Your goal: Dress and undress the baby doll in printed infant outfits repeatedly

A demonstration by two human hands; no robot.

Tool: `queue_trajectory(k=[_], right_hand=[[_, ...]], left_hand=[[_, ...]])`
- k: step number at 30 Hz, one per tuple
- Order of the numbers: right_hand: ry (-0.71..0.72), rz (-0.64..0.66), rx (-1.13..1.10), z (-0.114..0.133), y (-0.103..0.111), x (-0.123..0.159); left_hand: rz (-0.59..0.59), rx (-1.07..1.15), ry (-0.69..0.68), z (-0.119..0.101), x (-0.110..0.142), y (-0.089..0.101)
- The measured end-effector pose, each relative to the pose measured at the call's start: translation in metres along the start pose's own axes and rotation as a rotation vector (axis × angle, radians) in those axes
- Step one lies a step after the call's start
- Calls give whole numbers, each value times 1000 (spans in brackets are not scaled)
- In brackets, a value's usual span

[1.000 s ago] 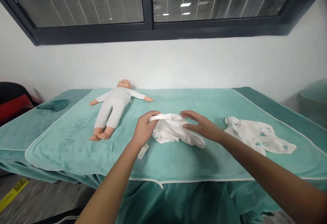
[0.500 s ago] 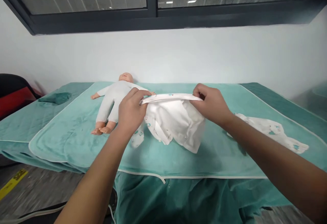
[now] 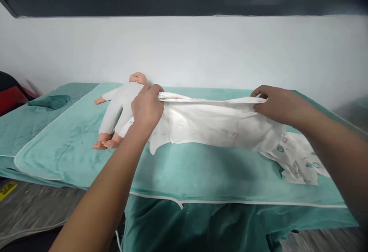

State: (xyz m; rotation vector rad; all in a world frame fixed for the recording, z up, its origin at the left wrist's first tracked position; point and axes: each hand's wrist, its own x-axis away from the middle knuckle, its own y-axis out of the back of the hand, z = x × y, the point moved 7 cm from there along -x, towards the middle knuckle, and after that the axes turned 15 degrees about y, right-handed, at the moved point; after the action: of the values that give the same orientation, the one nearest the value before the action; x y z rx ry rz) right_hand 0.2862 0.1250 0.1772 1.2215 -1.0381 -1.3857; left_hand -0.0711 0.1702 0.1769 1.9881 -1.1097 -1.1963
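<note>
A white baby garment (image 3: 212, 123) is stretched wide in the air above the teal towel (image 3: 74, 144). My left hand (image 3: 147, 108) is closed on its left edge. My right hand (image 3: 277, 104) is closed on its right edge. The cloth hangs down between them, with its inside facing me. A baby doll (image 3: 119, 104) in a white bodysuit lies on its back at the left, partly behind my left hand. A second white garment (image 3: 301, 160) with teal prints lies on the towel under my right forearm.
A teal-covered table (image 3: 195, 225) stands against a white wall, and its front edge is close to me. A folded teal cloth (image 3: 50, 101) lies at the far left. Something red and black (image 3: 8, 93) sits beyond the table's left end.
My hands lifted the bunched garment off the towel and pulled apart, spreading it wide. My right hand moved far to the right. The view tilted down.
</note>
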Motion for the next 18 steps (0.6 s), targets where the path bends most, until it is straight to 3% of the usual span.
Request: queue_trajectory(k=[2,5,7,9,10,14,18], right_hand=[[-9,35,109,2,-16,-11],[99,-63,306,28,-53,-15],[368,-187,298,64,-87,-9],[559,-195,129,91,-126,-5],[583,-159,34,98,-145,-8],[431,-36,-109,100,-196,-44],[316,-98,-140,97,-205,-78]], left_hand=[[-8,-73,-15,-9,-3,-28],[-14,-98,-162,-25,23,-78],[143,-53,-382,-37,54,-119],[300,-21,-375,-32,70,-154],[347,-15,-339,-27,71,-167],[401,-32,-226,-9,41,-198],[287,-35,-163,0,13,-204]])
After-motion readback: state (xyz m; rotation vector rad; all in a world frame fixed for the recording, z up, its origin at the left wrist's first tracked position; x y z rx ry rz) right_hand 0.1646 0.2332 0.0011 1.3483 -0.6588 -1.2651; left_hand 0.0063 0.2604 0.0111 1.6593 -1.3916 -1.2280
